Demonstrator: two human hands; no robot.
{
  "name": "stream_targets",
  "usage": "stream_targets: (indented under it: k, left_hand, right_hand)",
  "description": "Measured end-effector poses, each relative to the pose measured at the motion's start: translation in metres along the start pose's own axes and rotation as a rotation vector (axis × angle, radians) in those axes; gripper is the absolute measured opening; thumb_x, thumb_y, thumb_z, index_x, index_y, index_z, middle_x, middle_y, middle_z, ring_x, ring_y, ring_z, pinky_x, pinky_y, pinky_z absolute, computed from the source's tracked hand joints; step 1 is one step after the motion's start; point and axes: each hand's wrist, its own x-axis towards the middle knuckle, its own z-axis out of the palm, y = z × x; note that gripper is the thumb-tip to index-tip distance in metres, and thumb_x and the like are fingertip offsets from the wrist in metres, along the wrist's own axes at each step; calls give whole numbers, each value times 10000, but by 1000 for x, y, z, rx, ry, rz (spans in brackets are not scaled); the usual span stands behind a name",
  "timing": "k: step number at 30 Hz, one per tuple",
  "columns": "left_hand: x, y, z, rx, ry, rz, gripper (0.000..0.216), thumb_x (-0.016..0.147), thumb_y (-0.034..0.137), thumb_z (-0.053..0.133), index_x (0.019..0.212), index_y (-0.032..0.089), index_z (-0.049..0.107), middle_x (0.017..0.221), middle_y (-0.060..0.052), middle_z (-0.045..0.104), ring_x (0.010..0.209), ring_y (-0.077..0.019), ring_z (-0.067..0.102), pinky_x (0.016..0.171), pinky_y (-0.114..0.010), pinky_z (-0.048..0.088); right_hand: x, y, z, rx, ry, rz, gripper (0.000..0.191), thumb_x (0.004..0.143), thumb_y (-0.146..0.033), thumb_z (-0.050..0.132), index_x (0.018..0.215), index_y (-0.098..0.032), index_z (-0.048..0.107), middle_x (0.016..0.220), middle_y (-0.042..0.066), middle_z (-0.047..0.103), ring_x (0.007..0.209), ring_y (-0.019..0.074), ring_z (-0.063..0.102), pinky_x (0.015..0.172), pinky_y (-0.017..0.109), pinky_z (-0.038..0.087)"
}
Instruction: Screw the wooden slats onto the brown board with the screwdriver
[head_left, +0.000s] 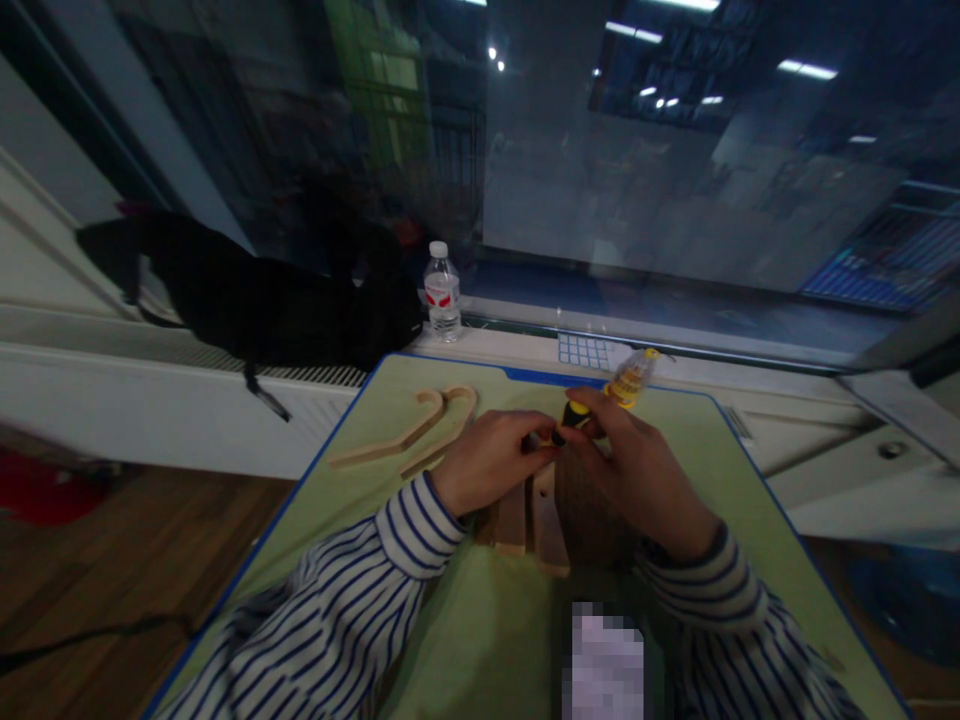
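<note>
My right hand (pixel 637 460) is closed around the yellow and black handle of a screwdriver (pixel 576 412). The fingers of my left hand (pixel 499 455) pinch together near the screwdriver's lower end; whatever they hold there is hidden. Beneath both hands are a flat wooden piece (pixel 511 520) and another wooden piece with a small hole (pixel 550 530). A brown wooden block (pixel 592 515) lies by them, partly under my right hand. Two hook-shaped wooden strips (pixel 397 440) rest on the table, left of my left hand.
The green table (pixel 465 650) has a blue edge. At its far side is a clear container with yellow parts (pixel 630 378). A water bottle (pixel 442 295) and a black bag (pixel 285 310) sit on the sill. A pixelated rectangular object (pixel 607 660) is at the near side.
</note>
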Motion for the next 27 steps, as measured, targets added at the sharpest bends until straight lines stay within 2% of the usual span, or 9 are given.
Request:
stream_targets:
  k: [8,17,27]
  left_hand:
    - [0,-1,2,-13,-3,-7,175,856,290,544,959,201,656,838,-14,666,759,-144,589,634,-210,404]
    - [0,1,-3,-1,-20,53,125,868,234,529,894,195,645,837,-8,665,761,-141,592,623,-206,385]
    - [0,-2,0,-31,-53,74,195,886,189,466,969,189,643,926,-35,673,891,-175,610,772,-245,436]
  right_hand:
    - [0,-6,-5,-18,0,-27,454,901,-271,477,1339,-211,375,997,68,655,842,200,637,757,361,515]
    - [0,-6,-5,-20,2,-37,347,910,-261,465,1254,-214,453,1019,67,672,873,208,652,764,364,524]
    - [-1,-4,-1,-6,17,-20,338,907,-290,472,1237,-217,451,992,76,680,853,220,665,735,372,534]
